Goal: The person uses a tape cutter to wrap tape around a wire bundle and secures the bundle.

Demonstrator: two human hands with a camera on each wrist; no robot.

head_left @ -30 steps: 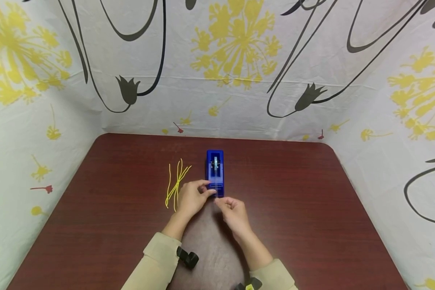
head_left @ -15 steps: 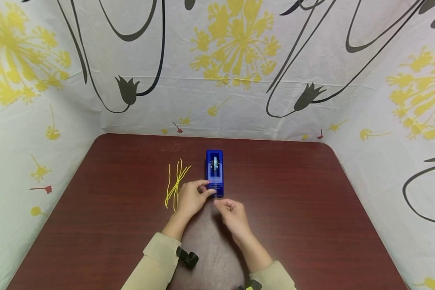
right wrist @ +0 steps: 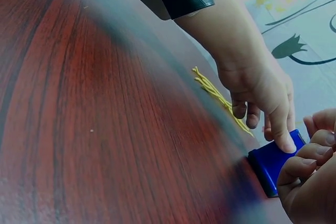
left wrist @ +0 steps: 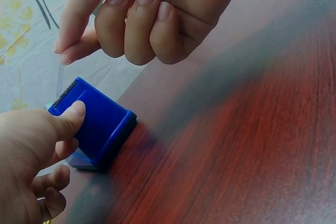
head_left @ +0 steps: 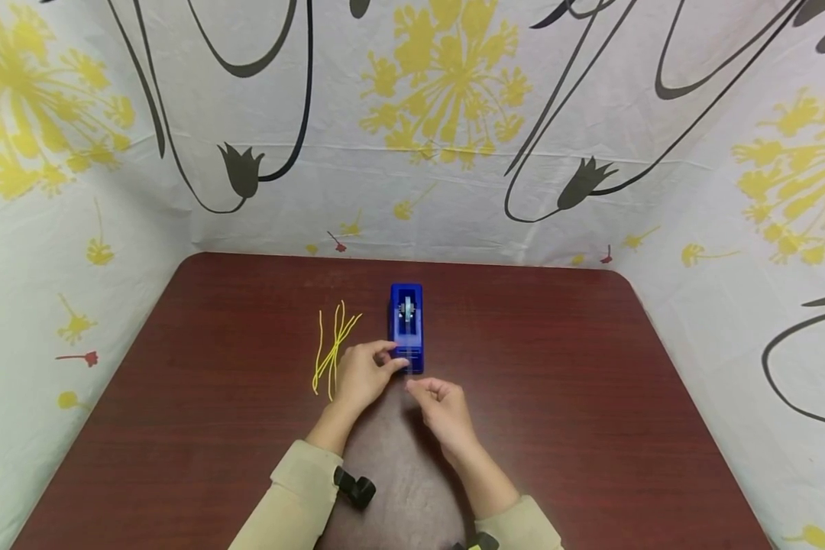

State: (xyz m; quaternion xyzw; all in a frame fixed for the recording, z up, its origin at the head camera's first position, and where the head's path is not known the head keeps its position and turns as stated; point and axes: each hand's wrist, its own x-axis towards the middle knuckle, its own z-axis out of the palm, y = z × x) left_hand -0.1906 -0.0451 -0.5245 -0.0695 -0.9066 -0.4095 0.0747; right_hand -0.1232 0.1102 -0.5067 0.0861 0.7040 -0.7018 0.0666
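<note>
A blue tape dispenser (head_left: 407,321) with a roll of clear tape stands on the table. My left hand (head_left: 366,374) grips its near end, the thumb pressed on the front face below the toothed cutter in the left wrist view. Just in front, my right hand (head_left: 443,405) pinches the end of a clear tape strip (left wrist: 60,77) between thumb and forefinger, its other fingers curled in. The strip runs from the cutter up to those fingertips. Several yellow strings (head_left: 330,355) lie left of the dispenser, beside my left hand.
The dark red wooden table (head_left: 557,367) has rounded far corners. A white cloth (head_left: 454,206) with yellow and grey flowers hangs behind it and along both sides. Black wrist cameras (head_left: 356,489) are strapped over the beige sleeves.
My right hand has drawn very slightly toward me with the tape end. The left hand and the dispenser stay in place.
</note>
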